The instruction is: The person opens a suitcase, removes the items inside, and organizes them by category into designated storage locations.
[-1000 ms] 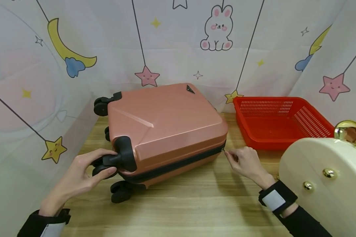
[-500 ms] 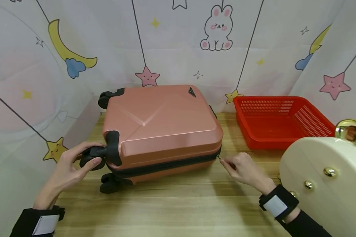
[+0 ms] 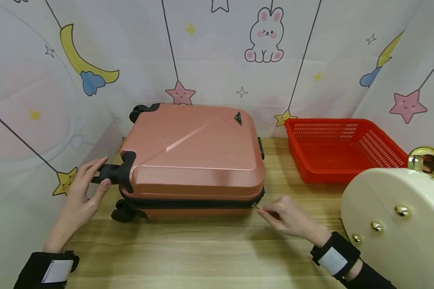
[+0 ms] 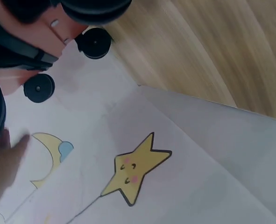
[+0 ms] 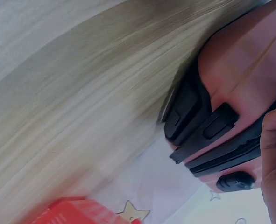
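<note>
A rose-pink hard-shell suitcase [image 3: 195, 148] lies flat on the wooden table, its black zipper [image 3: 202, 204] along the front side. At its left end, my left hand [image 3: 77, 200] has thumb and fingers on either side of a black wheel [image 3: 108, 173]. My right hand [image 3: 289, 218] pinches the small metal zipper pull [image 3: 255, 205] at the front right corner. In the left wrist view, part of the left hand [image 4: 4, 168] shows beside black wheels. The right wrist view catches the curled right hand [image 5: 274, 154] by the suitcase's black side handle [image 5: 219, 123].
A red plastic basket [image 3: 332, 176] stands at the back right. Nearer on the right is a cream rounded object [image 3: 394, 216] with gold knobs and a gold ring on top. A printed cloth [image 3: 217, 68] hangs behind and on the sides of the table [image 3: 188, 257].
The suitcase has turned so its front side faces me squarely, its right end swinging nearer. My left hand has shifted left with the wheel; my right hand has moved left and nearer with the zipper pull.
</note>
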`<state>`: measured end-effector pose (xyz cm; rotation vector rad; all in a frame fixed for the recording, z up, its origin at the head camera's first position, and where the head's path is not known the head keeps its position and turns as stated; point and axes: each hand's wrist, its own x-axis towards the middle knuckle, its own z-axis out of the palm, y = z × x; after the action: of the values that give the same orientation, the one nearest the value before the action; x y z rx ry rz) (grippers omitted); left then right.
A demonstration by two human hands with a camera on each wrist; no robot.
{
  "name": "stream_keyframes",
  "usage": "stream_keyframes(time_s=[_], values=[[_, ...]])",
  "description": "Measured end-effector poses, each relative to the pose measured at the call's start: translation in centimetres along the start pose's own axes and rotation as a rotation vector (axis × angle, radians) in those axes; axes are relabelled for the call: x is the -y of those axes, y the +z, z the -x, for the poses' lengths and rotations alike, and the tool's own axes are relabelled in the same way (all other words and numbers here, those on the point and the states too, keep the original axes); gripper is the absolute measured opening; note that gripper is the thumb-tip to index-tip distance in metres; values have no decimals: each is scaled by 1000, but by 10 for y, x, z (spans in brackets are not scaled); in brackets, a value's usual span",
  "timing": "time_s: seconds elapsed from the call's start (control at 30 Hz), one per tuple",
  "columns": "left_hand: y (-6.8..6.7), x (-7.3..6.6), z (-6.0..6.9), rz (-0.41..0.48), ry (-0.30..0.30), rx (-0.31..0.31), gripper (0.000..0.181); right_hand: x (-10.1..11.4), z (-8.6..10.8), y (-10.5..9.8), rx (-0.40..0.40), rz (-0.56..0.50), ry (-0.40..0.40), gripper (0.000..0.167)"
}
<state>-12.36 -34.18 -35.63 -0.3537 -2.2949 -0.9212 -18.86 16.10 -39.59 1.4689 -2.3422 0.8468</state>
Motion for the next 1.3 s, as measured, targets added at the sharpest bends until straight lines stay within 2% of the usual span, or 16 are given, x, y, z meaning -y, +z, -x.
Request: stream_keyframes(time_s=[0.07,0.13,0.23,0.3,0.37,0.43,0.53,0.6,0.67,0.73,0.8,0.9,1.07,1.3], values=[[6,-6,0,-50,28,-48,48,-1,0,0,-1,-11,24,34],[16,-17,-2,-100,82,-113,44,-3,1,-1,-5,-6,43,32],[34,-39,-7,-190,214,-200,53,-7,2,0,-13,36,47,30],[50,-55,-12,-241,326,-228,57,-8,2,1,-15,63,48,27],[66,-71,-16,-296,451,-210,60,-9,2,1,-12,85,54,22],[82,-84,-18,-354,573,-161,61,-9,1,0,0,105,65,19],[104,-98,-19,-444,692,-50,70,-8,1,0,26,128,81,14],[117,-104,-20,-510,723,16,84,-7,1,-1,49,132,90,14],[127,-109,-19,-575,726,77,99,-6,0,-1,74,117,100,14],[136,-113,-18,-632,729,109,111,-5,0,-1,94,106,110,18],[144,-117,-17,-677,738,124,114,-4,-1,-1,114,95,121,21],[154,-119,-18,-695,766,125,116,-3,-2,1,114,82,117,22],[165,-120,-20,-674,796,112,115,-4,-4,2,85,52,78,12],[176,-126,-22,-683,787,71,114,-6,-5,4,45,42,38,10]])
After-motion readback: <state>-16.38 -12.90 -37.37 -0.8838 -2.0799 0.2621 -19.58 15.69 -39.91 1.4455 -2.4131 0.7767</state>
